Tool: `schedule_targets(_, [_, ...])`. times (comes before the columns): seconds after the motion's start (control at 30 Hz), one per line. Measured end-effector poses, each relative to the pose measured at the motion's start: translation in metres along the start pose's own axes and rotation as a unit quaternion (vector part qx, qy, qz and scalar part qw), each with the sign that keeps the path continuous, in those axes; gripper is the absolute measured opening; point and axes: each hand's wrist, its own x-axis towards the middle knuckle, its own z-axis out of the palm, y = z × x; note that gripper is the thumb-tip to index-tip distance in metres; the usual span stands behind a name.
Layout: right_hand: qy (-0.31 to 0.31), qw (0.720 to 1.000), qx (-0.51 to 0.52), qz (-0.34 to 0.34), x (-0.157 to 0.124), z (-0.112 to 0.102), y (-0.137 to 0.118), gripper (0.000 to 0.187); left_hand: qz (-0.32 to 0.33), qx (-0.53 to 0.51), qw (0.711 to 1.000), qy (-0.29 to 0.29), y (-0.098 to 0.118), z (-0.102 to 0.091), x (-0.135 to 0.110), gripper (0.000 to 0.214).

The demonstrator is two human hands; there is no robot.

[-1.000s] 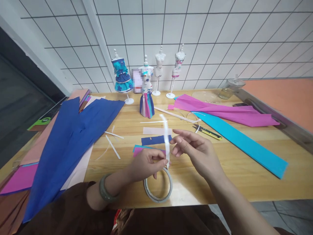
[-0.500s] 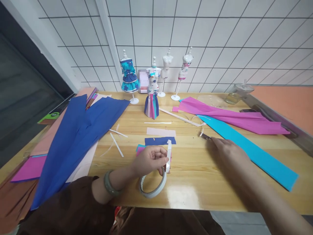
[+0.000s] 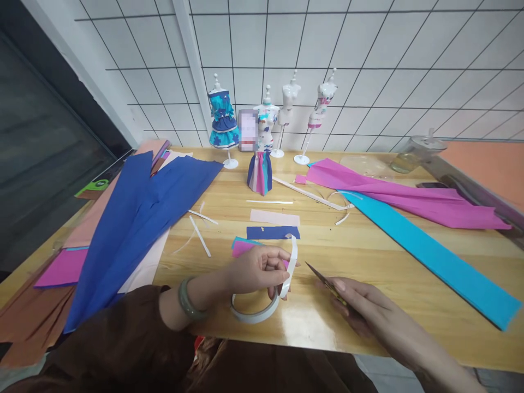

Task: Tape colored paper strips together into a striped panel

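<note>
My left hand (image 3: pixel 254 270) pinches a roll of white tape (image 3: pixel 251 311) at its top, with a loose tape strip (image 3: pixel 291 262) curling upward from my fingers. My right hand (image 3: pixel 360 305) grips small scissors (image 3: pixel 323 279), blades pointing left toward the strip, a short gap away. Just beyond my left hand lie small paper pieces: pink (image 3: pixel 243 246), dark blue (image 3: pixel 273 232) and pale pink (image 3: pixel 274 217).
Large blue paper sheets (image 3: pixel 135 218) cover the table's left; magenta (image 3: pixel 393 194) and cyan (image 3: pixel 429 254) sheets lie on the right. Several small mannequins, two of them dressed (image 3: pixel 262 153), stand by the tiled wall. A glass jar (image 3: pixel 415 155) sits far right. White paper slivers (image 3: pixel 200 236) are scattered mid-table.
My right hand let go of the tape strip, reached right to the scissors on the table, picked them up and brought them back toward the strip. My left hand kept the roll.
</note>
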Motion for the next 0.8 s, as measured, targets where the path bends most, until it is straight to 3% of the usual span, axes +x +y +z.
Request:
schedule_targets(0.2, [-0.063,0.994,0.086,0.015,0.013,0.011,-0.004,0.052,-0.018,0.023,0.999,-0.033,0.000,0.000,-0.002,0.025])
schedule_targets(0.47, [-0.088,0.993,0.075,-0.015,0.018,0.015,-0.006,0.047,-0.037,0.032,0.995,-0.082,0.002,0.000,-0.005,0.028])
schedule_targets(0.8, [-0.060,0.997,0.040,-0.034,0.019,0.015,-0.004,0.047,-0.032,0.045,0.994,-0.093,0.000,-0.001,-0.005,0.030])
